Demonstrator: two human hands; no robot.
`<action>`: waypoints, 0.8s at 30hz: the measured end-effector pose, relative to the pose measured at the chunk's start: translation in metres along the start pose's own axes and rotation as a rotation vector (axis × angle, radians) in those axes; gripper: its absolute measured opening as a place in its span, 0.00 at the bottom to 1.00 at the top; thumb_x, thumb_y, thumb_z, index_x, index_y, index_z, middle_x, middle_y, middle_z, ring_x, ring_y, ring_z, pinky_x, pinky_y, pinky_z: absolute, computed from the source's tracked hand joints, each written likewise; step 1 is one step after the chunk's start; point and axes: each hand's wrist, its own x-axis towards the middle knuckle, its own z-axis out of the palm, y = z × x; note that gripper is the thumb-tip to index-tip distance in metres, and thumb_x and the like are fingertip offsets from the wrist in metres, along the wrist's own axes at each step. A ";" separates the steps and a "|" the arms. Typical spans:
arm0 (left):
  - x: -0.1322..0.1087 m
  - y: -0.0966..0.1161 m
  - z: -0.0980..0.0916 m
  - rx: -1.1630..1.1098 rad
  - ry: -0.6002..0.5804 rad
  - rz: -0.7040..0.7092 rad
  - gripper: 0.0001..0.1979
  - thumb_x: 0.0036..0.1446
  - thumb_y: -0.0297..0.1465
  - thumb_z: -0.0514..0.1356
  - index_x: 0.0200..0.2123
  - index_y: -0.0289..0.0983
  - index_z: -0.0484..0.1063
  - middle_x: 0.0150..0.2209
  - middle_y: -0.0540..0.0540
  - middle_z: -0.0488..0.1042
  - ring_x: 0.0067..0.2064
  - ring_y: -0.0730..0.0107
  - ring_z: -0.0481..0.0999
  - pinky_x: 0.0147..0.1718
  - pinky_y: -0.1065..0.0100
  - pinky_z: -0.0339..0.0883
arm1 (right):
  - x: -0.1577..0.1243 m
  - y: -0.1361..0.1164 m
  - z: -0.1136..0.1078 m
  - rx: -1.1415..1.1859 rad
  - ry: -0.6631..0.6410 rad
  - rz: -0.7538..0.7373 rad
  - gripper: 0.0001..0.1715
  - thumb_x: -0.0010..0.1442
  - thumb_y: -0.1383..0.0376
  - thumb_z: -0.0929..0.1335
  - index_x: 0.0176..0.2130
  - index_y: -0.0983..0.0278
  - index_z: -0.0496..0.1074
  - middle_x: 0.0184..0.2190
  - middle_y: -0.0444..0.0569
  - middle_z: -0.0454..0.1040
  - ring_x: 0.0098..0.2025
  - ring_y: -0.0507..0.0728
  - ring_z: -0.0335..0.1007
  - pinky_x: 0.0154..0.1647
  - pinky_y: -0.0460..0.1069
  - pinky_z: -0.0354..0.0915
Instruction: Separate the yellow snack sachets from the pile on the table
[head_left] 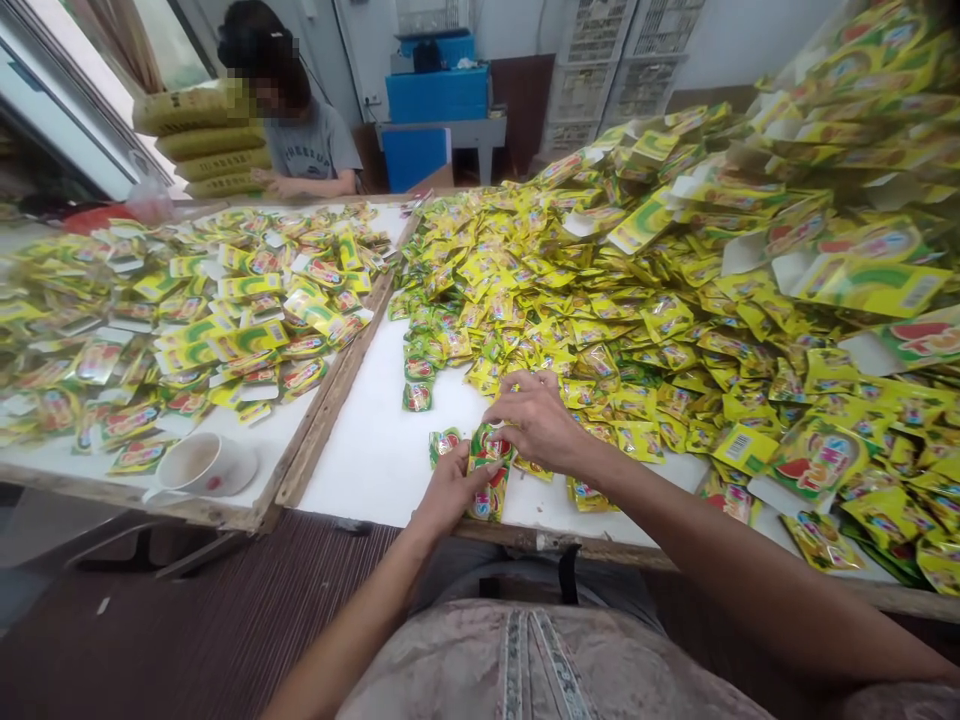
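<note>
My left hand (448, 490) grips a small printed carton (489, 503), yellow and green with red, near the table's front edge. At the carton's upper end is a green sachet (489, 440). My right hand (536, 418) is closed with its fingertips on this sachet, partly covering it. Just left of the carton lies another green sachet (444, 445) on the white tabletop (360, 430). A short row of green sachets (417, 380) reaches from the big heap of yellow sachets (517, 290) beyond my hands.
Many flat cartons (847, 270) are piled high at the right. Filled-looking cartons (247, 340) cover the left table, beside a white cup (199, 462). A wooden strip (330, 410) divides the tables. Across from me a person (315, 150) sits near stacked yellow sacks (214, 150).
</note>
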 end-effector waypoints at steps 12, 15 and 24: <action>0.003 -0.006 -0.004 -0.005 0.023 0.012 0.18 0.45 0.34 0.67 0.40 0.35 0.70 0.32 0.49 0.76 0.34 0.68 0.75 0.37 0.66 0.67 | 0.005 0.011 0.000 0.295 -0.207 0.148 0.08 0.51 0.69 0.69 0.33 0.63 0.65 0.29 0.44 0.77 0.40 0.57 0.69 0.48 0.55 0.47; 0.004 -0.006 -0.003 -0.001 0.030 0.011 0.18 0.44 0.34 0.67 0.39 0.35 0.70 0.32 0.49 0.76 0.33 0.69 0.74 0.36 0.67 0.67 | 0.007 0.010 -0.001 0.282 -0.198 0.143 0.16 0.48 0.68 0.71 0.37 0.62 0.64 0.29 0.44 0.77 0.46 0.59 0.67 0.49 0.56 0.47; 0.004 -0.004 -0.003 -0.005 0.035 0.012 0.16 0.41 0.34 0.68 0.33 0.35 0.69 0.31 0.49 0.75 0.36 0.66 0.74 0.38 0.66 0.66 | 0.012 0.002 0.006 0.264 -0.440 0.005 0.18 0.47 0.80 0.63 0.37 0.63 0.65 0.28 0.42 0.77 0.38 0.55 0.69 0.51 0.57 0.48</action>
